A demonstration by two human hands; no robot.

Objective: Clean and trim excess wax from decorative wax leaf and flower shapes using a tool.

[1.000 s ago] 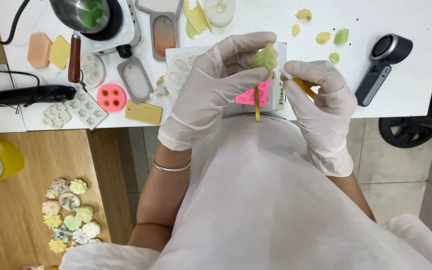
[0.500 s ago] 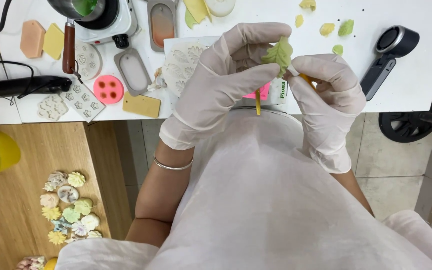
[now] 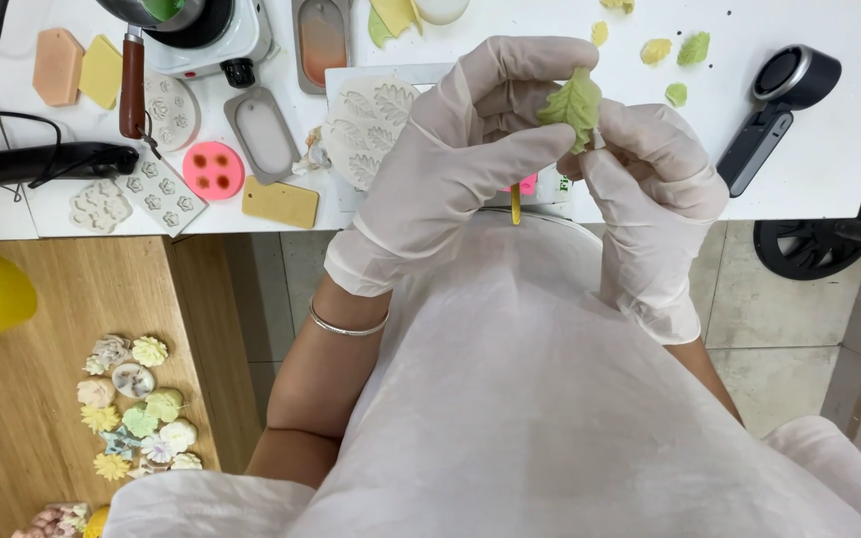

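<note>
A green leaf [image 3: 572,103] is pinched between the gloved fingertips of the left hand [image 3: 450,164] and the right hand [image 3: 650,194], above the white surface [image 3: 829,174]. It is judged light, thin and fragile; it is best held by the edges. A leaf mould [image 3: 366,125] lies just beside.

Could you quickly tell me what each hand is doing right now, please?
Left hand: closed, fingers pinching the green leaf piece.
Right hand: closed at the leaf's lower edge; what it grips cannot be told.

We note a white table [image 3: 849,179] carrying a pink round mould [image 3: 213,170], grey leaf mould [image 3: 366,125], yellow slab [image 3: 281,202], small hotplate [image 3: 213,35] and black handheld device [image 3: 779,105].
</note>
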